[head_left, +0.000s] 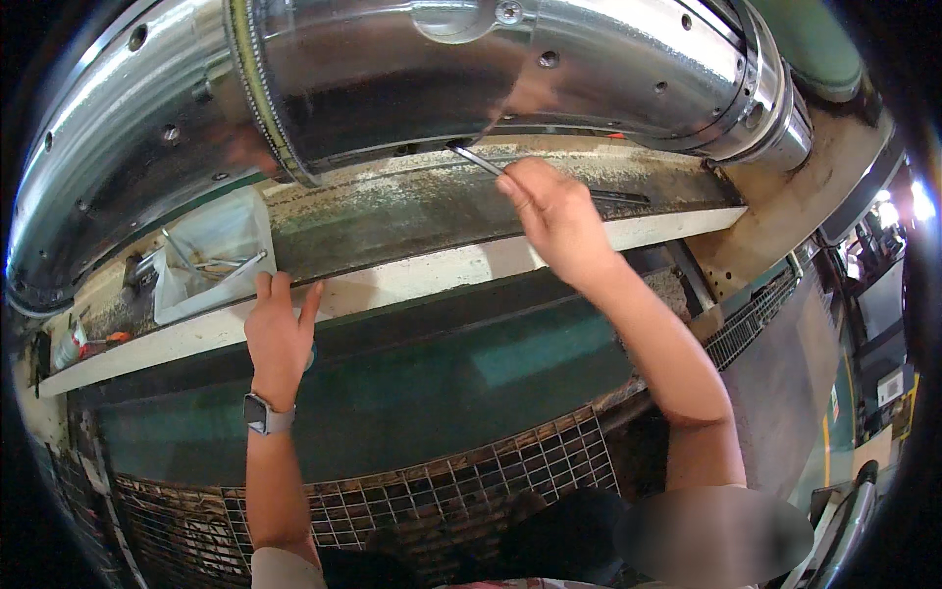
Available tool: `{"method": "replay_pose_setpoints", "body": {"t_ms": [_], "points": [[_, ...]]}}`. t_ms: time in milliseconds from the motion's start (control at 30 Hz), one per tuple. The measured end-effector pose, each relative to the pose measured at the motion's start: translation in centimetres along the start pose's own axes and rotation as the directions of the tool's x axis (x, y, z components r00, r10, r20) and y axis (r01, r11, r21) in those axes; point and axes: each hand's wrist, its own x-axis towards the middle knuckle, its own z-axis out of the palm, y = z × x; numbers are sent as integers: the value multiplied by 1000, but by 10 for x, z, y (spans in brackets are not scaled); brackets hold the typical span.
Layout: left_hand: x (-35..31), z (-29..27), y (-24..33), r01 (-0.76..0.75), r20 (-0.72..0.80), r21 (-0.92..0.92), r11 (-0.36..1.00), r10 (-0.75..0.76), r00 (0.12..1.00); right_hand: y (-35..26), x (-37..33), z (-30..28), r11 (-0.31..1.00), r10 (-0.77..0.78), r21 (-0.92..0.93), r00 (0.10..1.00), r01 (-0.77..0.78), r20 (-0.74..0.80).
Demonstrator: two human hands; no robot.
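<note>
Here, the right hand (564, 218) grips a metal rod (478, 159), tip perhaps touching the steel cylinder (392, 83); the left hand (276, 339), loosely spread, is by the plastic bin (175, 298).

Before you runs the ledge (422, 278). Behind it lies the roller (412, 88); on its left, the bin (175, 297) holding rods (221, 263); on its right, a bar (618, 197); on your side of it, the grating (422, 488).
</note>
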Motion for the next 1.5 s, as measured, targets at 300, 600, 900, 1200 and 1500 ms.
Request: {"method": "replay_pose_setpoints", "body": {"t_ms": [300,600,900,1200,1500], "points": [[1,14,6,14,-78,91,996,-7,997,-83,-12,78,-68,535,967,810,-245,242],[2,9,5,7,21,141,990,-10,1000,-119,12,108,-317,562,948,801,-22,207],[-4,-2,1,-52,58,31,998,50,997,-34,-33,24,647,403,600,879,-470,253],[-5,-7,-5,-32,103,0,1000,31,994,-5,11,-10,947,269,132,946,-294,180],[-6,-7,-3,-4,102,27,1000,1,995,-4,28,-21,927,-120,-354,992,127,41]]}}
